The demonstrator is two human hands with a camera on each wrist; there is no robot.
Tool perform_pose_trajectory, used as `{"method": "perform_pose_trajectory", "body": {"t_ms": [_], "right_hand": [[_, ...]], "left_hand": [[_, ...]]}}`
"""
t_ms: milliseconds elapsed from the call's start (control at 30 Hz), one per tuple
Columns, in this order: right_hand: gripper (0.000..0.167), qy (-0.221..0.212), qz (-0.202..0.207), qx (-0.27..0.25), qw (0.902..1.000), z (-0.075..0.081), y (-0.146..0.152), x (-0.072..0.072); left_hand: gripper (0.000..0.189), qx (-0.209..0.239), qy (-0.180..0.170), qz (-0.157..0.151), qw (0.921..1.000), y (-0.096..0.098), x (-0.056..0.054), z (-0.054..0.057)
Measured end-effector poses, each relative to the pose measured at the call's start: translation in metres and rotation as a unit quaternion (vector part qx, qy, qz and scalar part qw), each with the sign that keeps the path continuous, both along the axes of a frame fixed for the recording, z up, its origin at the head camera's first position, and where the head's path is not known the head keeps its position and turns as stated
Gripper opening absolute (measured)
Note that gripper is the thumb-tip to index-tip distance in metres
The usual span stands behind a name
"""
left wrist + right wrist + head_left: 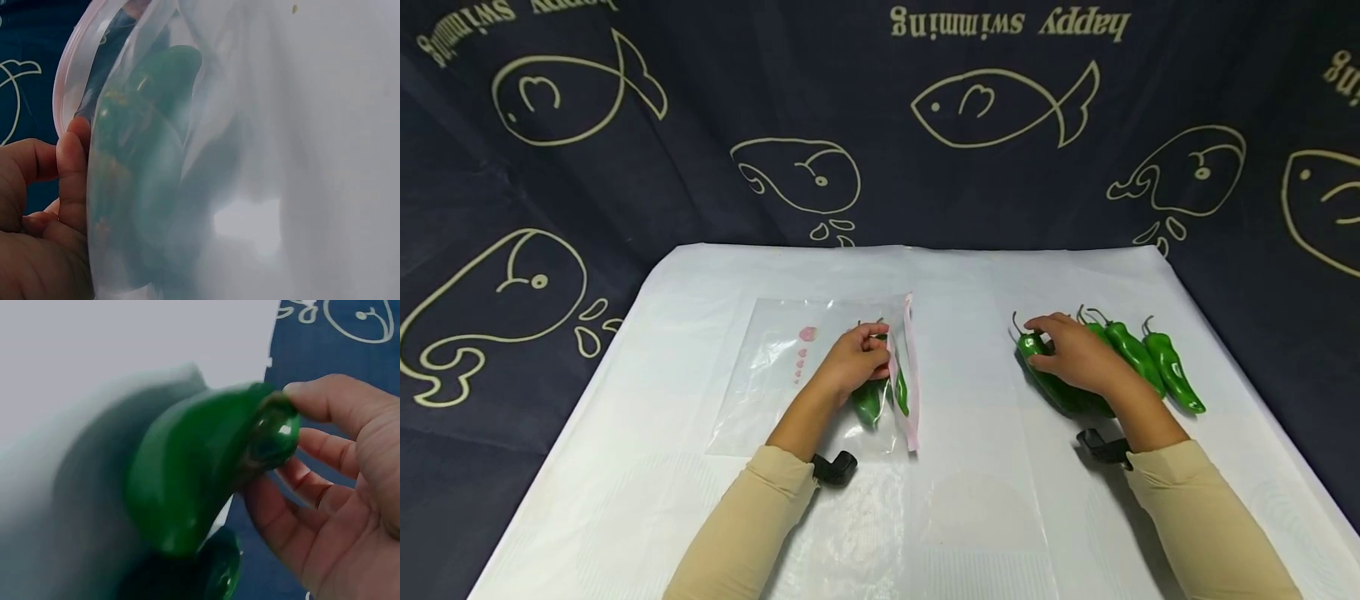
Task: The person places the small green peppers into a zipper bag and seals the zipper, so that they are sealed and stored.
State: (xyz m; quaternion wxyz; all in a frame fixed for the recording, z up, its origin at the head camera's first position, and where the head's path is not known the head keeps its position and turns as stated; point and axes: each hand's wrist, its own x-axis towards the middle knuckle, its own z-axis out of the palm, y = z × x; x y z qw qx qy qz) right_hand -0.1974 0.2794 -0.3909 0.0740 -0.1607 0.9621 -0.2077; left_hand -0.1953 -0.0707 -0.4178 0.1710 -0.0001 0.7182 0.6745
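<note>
Green chili peppers (867,406) show through a clear zip bag (752,408) just left of center, and I'm reading it left to right off the head feed. Over on the left, the bag lies flat on the white table cover (977,517), pink hearts (802,354) printed down its film. Now my left hand (853,362), in a tan sleeve (748,525): fingers curled, gripping the bag near its mouth, beside the pink zip strip (912,417). That mouth gapes toward the right, and one slim pepper (902,392) shows within it. Left wrist view, the peppers blur green behind the film, fingers at its edge.

Across to right of center, and here's my right hand (1078,354), thumb and fingers pinching the upper part of a glossy green pepper (1047,383), its thin stem pointing up the frame. The right wrist view confirms that pinch; whether the pepper is off the cover, I can't tell. More peppers (1133,354) crowd behind the hand, partly hidden, and the rightmost pepper (1172,371) leans just beside them. Up top, a navy curtain (700,192) of fish and whales spans the frame.
</note>
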Motion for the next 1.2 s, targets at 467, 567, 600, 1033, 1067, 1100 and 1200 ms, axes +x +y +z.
{"method": "perform_pose_trajectory", "body": {"t_ms": [467,567,600,1033,1067,1100,1200], "right_hand": [[0.044,0.028,-0.002,-0.101,0.9945,0.003,-0.019,0.007],[0.043,0.024,0.003,-0.122,0.9923,0.003,-0.024,0.007],[0.043,0.021,0.005,-0.132,0.9911,0.003,-0.026,0.006],[0.041,0.014,0.021,-0.189,0.9816,0.004,-0.050,0.001],[0.041,0.012,0.021,-0.192,0.9811,0.004,-0.052,0.001],[0.041,0.010,0.021,-0.195,0.9805,0.003,-0.054,0.002],[0.042,0.004,0.016,-0.203,0.9790,0.003,-0.062,0.003]], "left_hand": [[0.046,-0.001,0.004,0.005,1.0000,0.001,0.001,0.000],[0.046,-0.001,0.006,0.003,1.0000,0.001,0.001,0.001],[0.046,-0.001,0.006,0.003,1.0000,0.001,0.001,0.001],[0.047,0.004,0.007,0.006,0.9999,-0.001,0.000,0.003],[0.047,0.005,0.006,0.006,1.0000,-0.001,0.000,0.003],[0.047,0.006,0.005,0.006,1.0000,-0.001,0.000,0.003],[0.048,0.008,0.003,0.004,1.0000,0.000,0.001,0.003]]}}
